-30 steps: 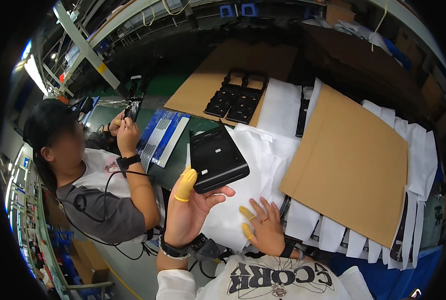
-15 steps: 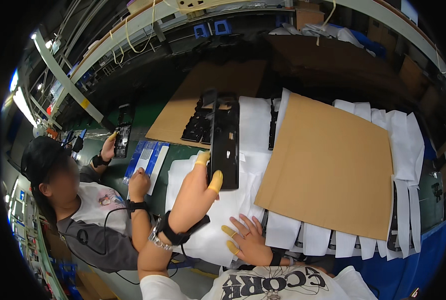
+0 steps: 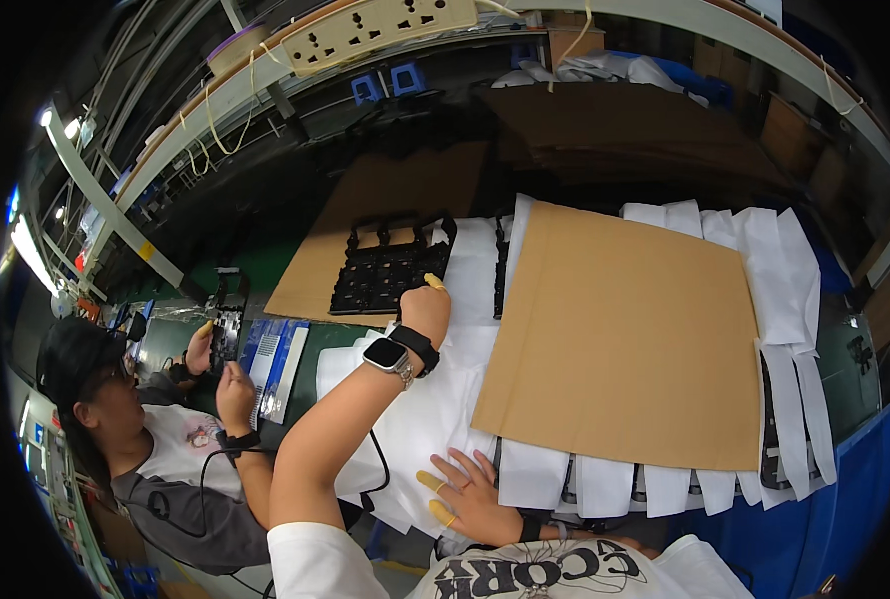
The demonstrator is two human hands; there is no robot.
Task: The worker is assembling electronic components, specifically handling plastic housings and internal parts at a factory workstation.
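Observation:
My left hand (image 3: pixel 427 307), with a yellow finger cot and a watch on the wrist, is closed at the near end of a black plastic panel (image 3: pixel 433 252). That panel lies in a row beside similar black panels (image 3: pixel 365 275) on a brown cardboard sheet (image 3: pixel 295 285). The hand partly covers its near end, and the thumb is hidden. My right hand (image 3: pixel 485 507) lies flat with fingers spread on white foam sheets (image 3: pixel 395 449), two fingers wearing yellow cots.
A large cardboard sheet (image 3: pixel 625 339) covers white-wrapped pieces on the right. At left, a co-worker (image 3: pixel 180 449) holds another black panel (image 3: pixel 227 329) beside a blue-and-white packet (image 3: pixel 275 359). A power strip (image 3: pixel 380 30) runs along the overhead rail.
My left hand has carried the black panel away from me and lowered it from upright into the row on the cardboard. My right hand stays on the white sheets.

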